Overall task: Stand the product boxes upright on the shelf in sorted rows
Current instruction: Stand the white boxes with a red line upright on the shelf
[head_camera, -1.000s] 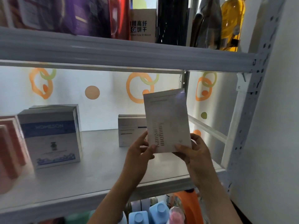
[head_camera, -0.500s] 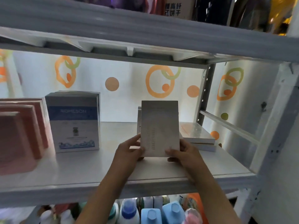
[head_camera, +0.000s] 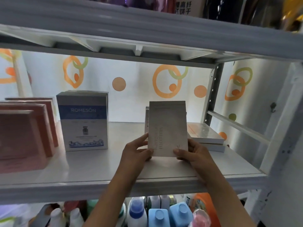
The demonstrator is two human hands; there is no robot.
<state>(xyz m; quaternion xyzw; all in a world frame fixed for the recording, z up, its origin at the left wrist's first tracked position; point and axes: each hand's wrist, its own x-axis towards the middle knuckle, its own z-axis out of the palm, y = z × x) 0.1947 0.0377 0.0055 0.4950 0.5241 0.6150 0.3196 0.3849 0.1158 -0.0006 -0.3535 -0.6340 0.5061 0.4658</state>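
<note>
A: Position of grey box (head_camera: 167, 128)?

B: Upright on the shelf (head_camera: 91, 169), mid-board. Left hand (head_camera: 136, 152) pinches its lower edge from 9 o'clock, right hand (head_camera: 193, 153) from 3 o'clock, thumbs on the front face.

A: Neighbours?

B: Another upright box (head_camera: 146, 119) just behind it. Flat stack (head_camera: 205, 134) at 3 o'clock, near. ROMESON box (head_camera: 82, 121) at 9 o'clock, well apart; pink boxes (head_camera: 24, 131) beyond.

A: Free room?

B: Bare board toward 6 o'clock, up to the front edge, and toward 9 o'clock.
</note>
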